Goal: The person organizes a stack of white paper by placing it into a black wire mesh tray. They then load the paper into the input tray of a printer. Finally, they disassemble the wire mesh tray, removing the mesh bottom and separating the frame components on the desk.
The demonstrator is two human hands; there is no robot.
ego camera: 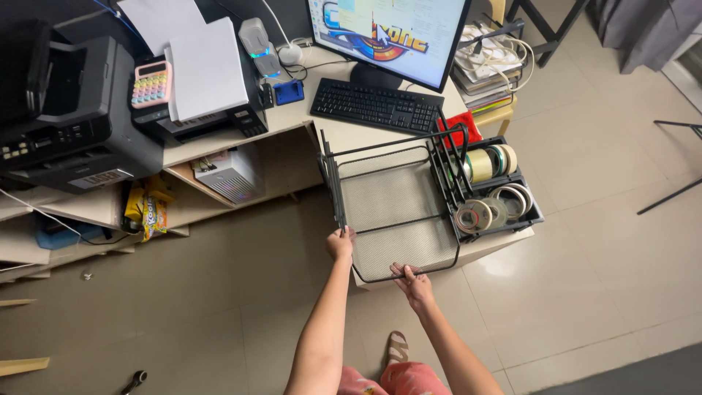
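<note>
A black wire-mesh desk tray [395, 212] lies on the near corner of the beige desk [344, 135]. My left hand [340, 243] grips the tray's left side frame at its near end. My right hand [412, 281] holds the tray's front rim from below. To the tray's right stands a black organiser rack [530, 208] holding several rolls of tape [479, 166].
A black keyboard [376, 106] and a monitor [391, 33] sit behind the tray. Left on the desk are a printer [73, 117], a second printer under white paper [208, 69], and a pink calculator [151, 84]. Tiled floor [607, 278] surrounds the desk's corner.
</note>
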